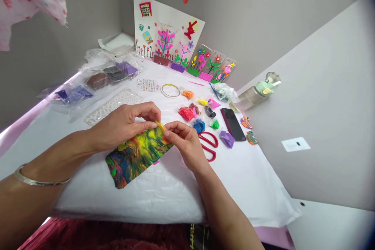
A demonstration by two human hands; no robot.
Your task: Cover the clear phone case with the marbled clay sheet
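Note:
A flat rectangular piece (139,154) covered in marbled modelling clay, mixed yellow, green, blue and orange, lies tilted near the table's front edge. Small green blobs sit on its lower left end. My left hand (131,121) reaches over its upper edge, thumb and fingers closed on a small yellow strip of clay (159,125). From the other side my right hand (183,140) pinches the same strip with thumb and forefinger, close to the piece's upper right corner. Red-handled scissors (216,140) lie just right of my right hand, their blades hidden.
Bagged clay lumps, including red (186,114) and blue (199,125), lie to the right. Beyond are a phone (233,124) and a bottle (254,93). A bangle (170,91) and gem sheet (148,85) lie behind my hands. Decorated clear cases (200,60) lean against the wall.

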